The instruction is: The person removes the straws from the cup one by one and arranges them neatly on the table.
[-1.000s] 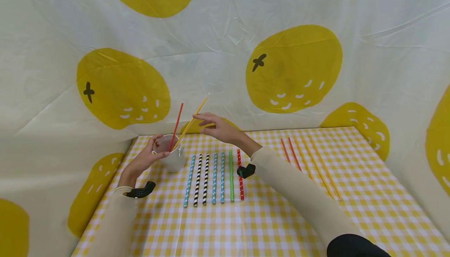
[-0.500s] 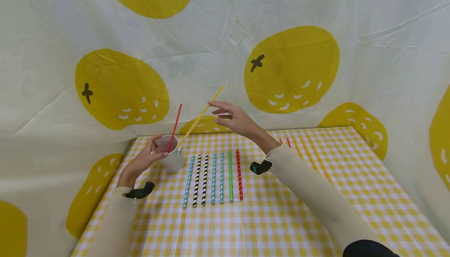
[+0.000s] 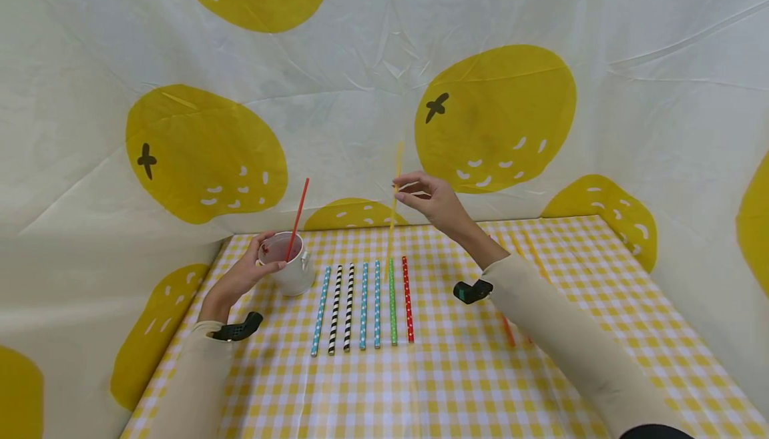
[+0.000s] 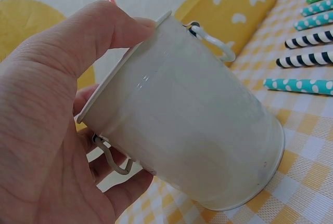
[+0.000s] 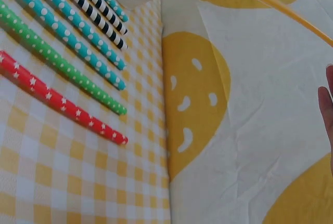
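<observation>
My left hand [image 3: 240, 277] holds a small white metal bucket [image 3: 296, 279] at the left of the table, thumb over its rim and other fingers round the far side. Small loop handles show on the bucket [image 4: 187, 109] in the left wrist view. One thin red straw [image 3: 298, 215] leans inside it and sticks out at the top. Up in the air to the right, my right hand [image 3: 443, 207] pinches a yellow straw [image 3: 394, 213] between thumb and fingers. This straw stands nearly upright, its lower end overlapping the green paper straw in the head view.
Between the hands lies a row of paper straws: blue dotted [image 3: 321, 312], black-striped [image 3: 334, 312], green dotted [image 3: 393, 305] and red starred [image 3: 408, 302]. Thin red straws [image 3: 508, 331] and yellow straws [image 3: 533, 252] lie at the right, partly under my sleeve. A fabric backdrop [image 3: 360, 125] rises behind.
My right hand has moved right, drawing the yellow straw out of the bucket and swinging it from slanted to nearly upright. The left hand and bucket have stayed in place.
</observation>
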A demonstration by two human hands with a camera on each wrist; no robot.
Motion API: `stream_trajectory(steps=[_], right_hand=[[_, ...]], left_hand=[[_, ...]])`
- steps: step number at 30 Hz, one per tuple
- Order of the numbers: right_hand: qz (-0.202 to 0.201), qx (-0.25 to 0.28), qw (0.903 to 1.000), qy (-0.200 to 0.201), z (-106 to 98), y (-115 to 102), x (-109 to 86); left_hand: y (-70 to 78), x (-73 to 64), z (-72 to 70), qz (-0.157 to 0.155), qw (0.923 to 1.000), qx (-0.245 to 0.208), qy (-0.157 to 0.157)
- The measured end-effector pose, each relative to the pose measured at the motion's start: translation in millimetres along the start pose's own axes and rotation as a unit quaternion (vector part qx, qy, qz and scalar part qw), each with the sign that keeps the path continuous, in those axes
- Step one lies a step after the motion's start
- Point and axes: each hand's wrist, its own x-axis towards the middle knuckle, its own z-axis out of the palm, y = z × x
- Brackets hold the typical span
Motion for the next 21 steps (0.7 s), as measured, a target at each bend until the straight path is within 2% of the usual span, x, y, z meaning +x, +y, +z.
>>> stream_trajectory(steps=[8, 21], right_hand=[[0.039, 0.012, 0.9991, 0.012, -24, 27, -10.3], [0.055, -0.028, 0.998, -0.018, -58, 36, -33.3]], left_hand=[[0.7, 0.6, 0.4, -0.001, 1.0, 0.001, -0.001], [2.1, 0.8, 0.4, 0.003, 1.0, 0.002, -0.001]])
